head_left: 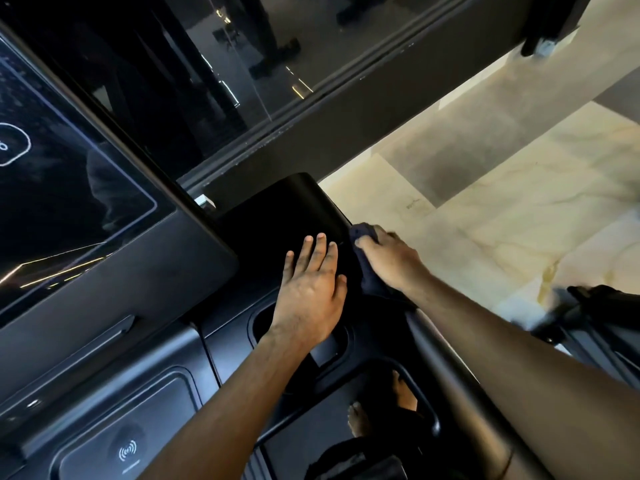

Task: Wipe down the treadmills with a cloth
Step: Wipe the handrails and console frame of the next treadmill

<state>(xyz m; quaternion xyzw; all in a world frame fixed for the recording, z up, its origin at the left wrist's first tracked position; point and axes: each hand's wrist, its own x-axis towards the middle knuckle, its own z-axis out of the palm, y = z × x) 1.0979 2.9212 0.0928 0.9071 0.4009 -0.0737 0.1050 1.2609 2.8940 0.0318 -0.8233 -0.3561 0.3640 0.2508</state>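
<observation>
cloth (pixel 369 268): dark, bunched on right edge of treadmill console (pixel 284 223) | right hand (pixel 388 258): closed over cloth, pressing it down to rub the edge | left hand (pixel 311 289): flat, fingers spread, holding nothing, likely bracing | screen (pixel 69 188): left, not under the cloth

Floor (pixel 502 188): pale cream marble-look tiles w/ grey and yellowish veining, lit bright at right. Dark glass wall (pixel 214 81) top left, reflecting light streaks. Dark frame rail (pixel 363 109) runs diagonally btwn glass and floor.
</observation>
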